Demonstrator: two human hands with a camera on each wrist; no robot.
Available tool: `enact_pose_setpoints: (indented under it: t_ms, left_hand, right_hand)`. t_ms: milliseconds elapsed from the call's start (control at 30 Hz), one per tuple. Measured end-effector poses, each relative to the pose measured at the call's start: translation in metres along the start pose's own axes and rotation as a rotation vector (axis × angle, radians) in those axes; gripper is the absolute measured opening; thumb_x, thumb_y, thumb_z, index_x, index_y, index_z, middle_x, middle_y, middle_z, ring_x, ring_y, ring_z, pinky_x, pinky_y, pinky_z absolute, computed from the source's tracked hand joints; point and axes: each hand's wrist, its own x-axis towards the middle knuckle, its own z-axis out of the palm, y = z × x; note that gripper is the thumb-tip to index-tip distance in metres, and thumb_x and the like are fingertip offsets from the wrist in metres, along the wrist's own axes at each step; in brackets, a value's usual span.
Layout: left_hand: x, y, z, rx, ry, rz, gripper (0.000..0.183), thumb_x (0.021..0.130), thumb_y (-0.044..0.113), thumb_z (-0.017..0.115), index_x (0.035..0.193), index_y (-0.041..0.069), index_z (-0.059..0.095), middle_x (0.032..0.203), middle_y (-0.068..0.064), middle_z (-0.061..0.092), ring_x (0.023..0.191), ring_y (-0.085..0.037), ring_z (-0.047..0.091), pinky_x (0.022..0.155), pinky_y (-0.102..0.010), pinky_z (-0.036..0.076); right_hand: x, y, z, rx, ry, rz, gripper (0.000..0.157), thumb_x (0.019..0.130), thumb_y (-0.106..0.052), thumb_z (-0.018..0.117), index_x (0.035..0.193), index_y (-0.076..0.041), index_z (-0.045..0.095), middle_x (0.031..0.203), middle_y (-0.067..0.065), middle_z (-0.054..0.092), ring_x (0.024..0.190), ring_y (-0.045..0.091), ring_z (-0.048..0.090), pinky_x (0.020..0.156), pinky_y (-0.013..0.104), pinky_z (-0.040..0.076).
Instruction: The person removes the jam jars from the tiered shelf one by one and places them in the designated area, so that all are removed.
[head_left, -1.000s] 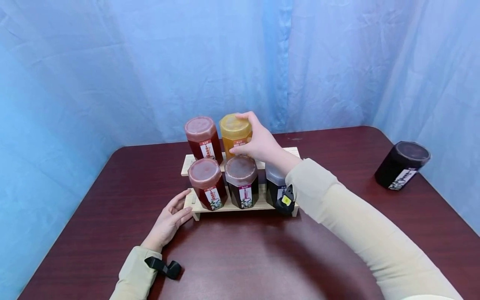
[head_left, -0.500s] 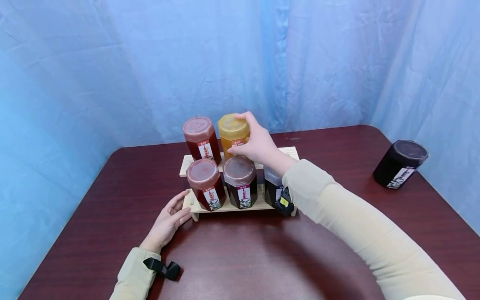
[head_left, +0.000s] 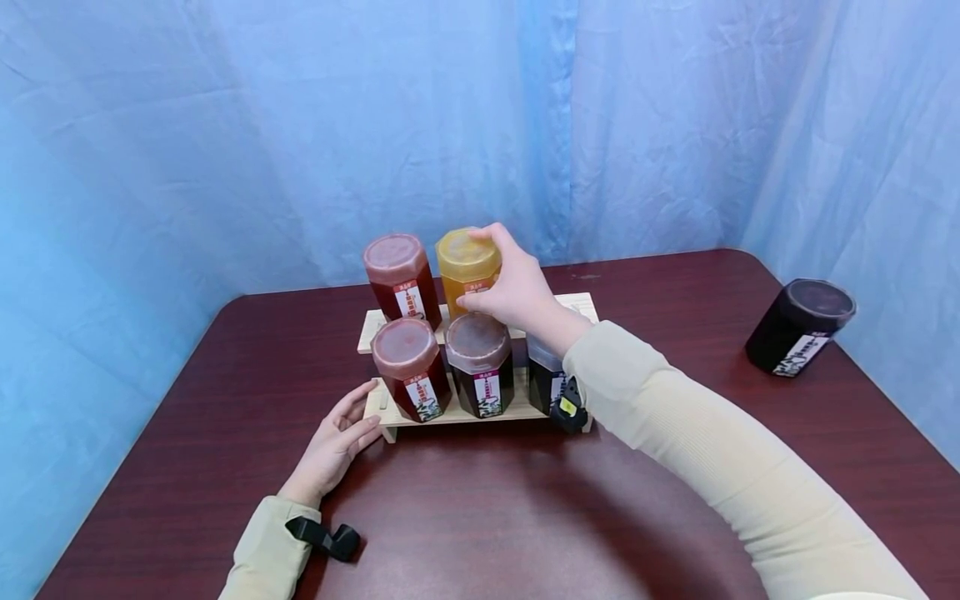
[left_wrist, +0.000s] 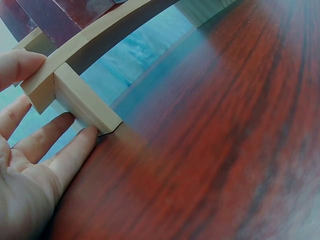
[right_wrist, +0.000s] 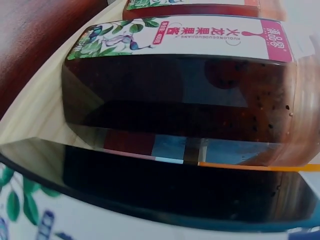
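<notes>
In the head view my right hand [head_left: 519, 283] grips a yellow jam jar [head_left: 467, 252] by its upper part, thumb in front and fingers at the lid. The jar stands on the back tier of a two-tier wooden rack [head_left: 534, 405], right of a red jar [head_left: 396, 267]. My left hand [head_left: 336, 446] holds the rack's left front corner. In the left wrist view its thumb lies on the shelf edge [left_wrist: 90, 37] and its fingertips touch the leg [left_wrist: 85, 97]. A red jar [head_left: 411, 367], a dark jar [head_left: 482, 367] and a partly hidden blue-lidded jar [head_left: 542, 379] fill the front tier.
A dark jar [head_left: 801, 327] stands apart at the table's right side. The reddish-brown table [head_left: 465, 517] backs onto blue curtains [head_left: 375, 125]. In the right wrist view a dark jar [right_wrist: 180, 95] fills the middle; the right hand is out of that view.
The whole scene shifts slightly left in the head view. Both hands keep their hold, and the jars stay in place on the rack.
</notes>
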Motion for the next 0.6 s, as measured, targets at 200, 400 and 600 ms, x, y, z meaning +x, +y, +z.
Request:
enact_pose_setpoints:
  t_ms: [200, 400, 600]
  left_hand:
    - [-0.0005, -0.0002, -0.0005, 0.006, 0.005, -0.004, 0.059, 0.095, 0.003, 0.052, 0.147, 0.005, 0.024, 0.121, 0.014, 0.055, 0.105, -0.004, 0.058, 0.085, -0.022, 0.051]
    - [-0.0014, -0.0009, -0.0013, 0.007, 0.006, -0.002, 0.058, 0.095, 0.003, 0.052, 0.147, 0.005, 0.025, 0.120, 0.013, 0.056, 0.105, -0.004, 0.058, 0.084, -0.022, 0.051]
    - [-0.0017, -0.0006, -0.0015, 0.000, 0.005, 0.006, 0.057, 0.095, 0.003, 0.052, 0.146, 0.006, 0.027, 0.120, 0.013, 0.057, 0.105, -0.004, 0.058, 0.084, -0.022, 0.051]
  right_hand:
    - [-0.0009, -0.0002, 0.0004, 0.026, 0.022, -0.002, 0.074, 0.071, -0.005, 0.079, 0.133, -0.017, 0.041, 0.127, 0.012, 0.054, 0.106, 0.025, 0.056, 0.083, 0.038, 0.051]
    - [-0.0027, -0.0009, 0.0006, 0.072, 0.037, 0.004, 0.075, 0.071, -0.004, 0.079, 0.133, -0.018, 0.040, 0.126, 0.012, 0.052, 0.103, 0.025, 0.055, 0.079, 0.036, 0.052]
    - [-0.0040, -0.0015, -0.0009, 0.120, 0.054, 0.000, 0.075, 0.071, -0.003, 0.079, 0.134, -0.019, 0.040, 0.127, 0.010, 0.051, 0.104, 0.024, 0.055, 0.080, 0.035, 0.052]
